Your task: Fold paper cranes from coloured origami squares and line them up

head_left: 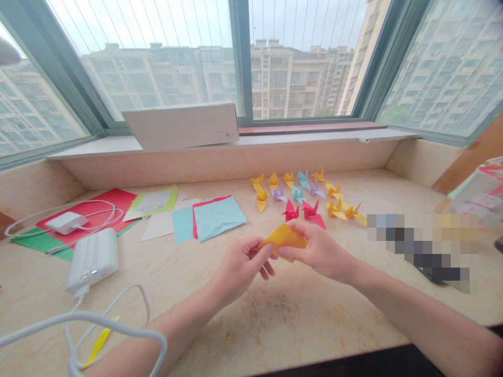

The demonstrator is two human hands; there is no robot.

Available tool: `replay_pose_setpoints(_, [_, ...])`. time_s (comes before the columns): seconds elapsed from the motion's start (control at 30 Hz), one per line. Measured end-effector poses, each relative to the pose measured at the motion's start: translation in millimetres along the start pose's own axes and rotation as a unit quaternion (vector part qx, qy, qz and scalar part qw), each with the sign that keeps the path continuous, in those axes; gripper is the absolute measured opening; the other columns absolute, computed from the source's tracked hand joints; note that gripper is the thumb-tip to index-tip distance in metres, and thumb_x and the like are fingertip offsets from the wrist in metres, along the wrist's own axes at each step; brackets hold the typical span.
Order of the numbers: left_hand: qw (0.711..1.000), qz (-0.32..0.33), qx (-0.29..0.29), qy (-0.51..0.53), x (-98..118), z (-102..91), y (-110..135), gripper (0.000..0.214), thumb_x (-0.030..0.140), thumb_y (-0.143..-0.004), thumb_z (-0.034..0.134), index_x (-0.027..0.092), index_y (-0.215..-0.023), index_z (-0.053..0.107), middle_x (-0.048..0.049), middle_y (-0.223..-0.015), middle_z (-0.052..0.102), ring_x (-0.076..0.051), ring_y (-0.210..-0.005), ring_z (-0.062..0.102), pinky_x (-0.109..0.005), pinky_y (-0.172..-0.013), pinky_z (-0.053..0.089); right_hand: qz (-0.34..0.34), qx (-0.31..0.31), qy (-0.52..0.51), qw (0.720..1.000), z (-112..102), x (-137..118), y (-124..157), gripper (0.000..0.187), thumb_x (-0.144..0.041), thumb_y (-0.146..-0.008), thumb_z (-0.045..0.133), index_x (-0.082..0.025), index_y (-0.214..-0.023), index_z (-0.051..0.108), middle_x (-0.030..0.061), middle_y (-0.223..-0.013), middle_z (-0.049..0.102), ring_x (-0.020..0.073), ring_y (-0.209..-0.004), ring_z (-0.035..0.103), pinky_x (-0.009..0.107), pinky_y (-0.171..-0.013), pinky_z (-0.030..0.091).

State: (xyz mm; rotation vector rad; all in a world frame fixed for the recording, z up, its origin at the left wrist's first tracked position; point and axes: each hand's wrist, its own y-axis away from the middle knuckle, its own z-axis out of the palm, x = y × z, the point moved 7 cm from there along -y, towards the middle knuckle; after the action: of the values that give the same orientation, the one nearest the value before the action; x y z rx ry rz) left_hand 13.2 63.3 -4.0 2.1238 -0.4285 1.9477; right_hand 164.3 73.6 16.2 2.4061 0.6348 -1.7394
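Both hands hold a folded piece of orange paper [283, 238] above the marble sill [275, 314]. My left hand [239, 267] pinches its left corner between thumb and fingers. My right hand [320, 251] grips its right side, fingers curled over the fold. Just beyond them lie several folded paper cranes [310, 196] in yellow, orange, pink, purple and blue.
Loose coloured sheets [214, 217] lie left of centre. A white power bank [92, 259] with a cable [113, 324] and a white charger [65, 222] sit at the left. A white box [183, 125] stands on the window ledge. A blurred patch [424, 248] covers things at the right.
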Motion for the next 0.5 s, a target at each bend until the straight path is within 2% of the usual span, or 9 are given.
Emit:
replay_pose_setpoints(0.07, [1.000,0.005,0.005,0.016,2,-1.2,-1,0.034,0.044,-0.090,0.063,0.011,-0.085,0.066,-0.0038,-0.075,0.067,-0.013,-0.055,0.067,-0.021,-0.049,0.053,-0.015,0.005,-0.030,0.999,1,-1,0,0.018,-0.029,-0.085,0.073,-0.020,-0.098,0.064,0.0017,-0.090,0.072,0.0161,-0.078,0.067,0.027,-0.068,0.054])
replay_pose_setpoints(0.2, [0.998,0.025,0.006,0.049,10,-1.3,0,0.034,0.044,-0.093,0.060,0.011,-0.093,0.065,-0.0034,-0.078,0.066,-0.013,-0.056,0.067,-0.021,-0.049,0.053,-0.024,-0.014,-0.079,0.997,2,-2,0,0.015,-0.032,-0.092,0.064,-0.023,-0.103,0.062,-0.0002,-0.083,0.069,0.0128,-0.068,0.063,0.022,-0.054,0.052])
replay_pose_setpoints(0.37, [0.998,0.032,-0.012,0.059,15,1.1,1,0.036,0.045,-0.095,0.056,0.010,-0.093,0.065,-0.0050,-0.069,0.067,-0.015,-0.056,0.068,-0.022,-0.051,0.054,-0.040,-0.010,-0.124,0.991,1,-3,1,0.015,-0.030,-0.094,0.062,-0.023,-0.106,0.063,-0.0001,-0.082,0.070,0.0104,-0.064,0.061,0.022,-0.056,0.053])
replay_pose_setpoints(0.5, [0.995,0.037,-0.019,0.088,17,1.6,2,0.034,0.042,-0.095,0.057,0.009,-0.095,0.066,-0.0050,-0.068,0.068,-0.015,-0.056,0.068,-0.022,-0.050,0.054,-0.039,-0.025,-0.171,0.984,0,-2,1,0.015,-0.028,-0.091,0.063,-0.022,-0.103,0.071,0.0023,-0.084,0.071,0.0116,-0.064,0.065,0.023,-0.055,0.057])
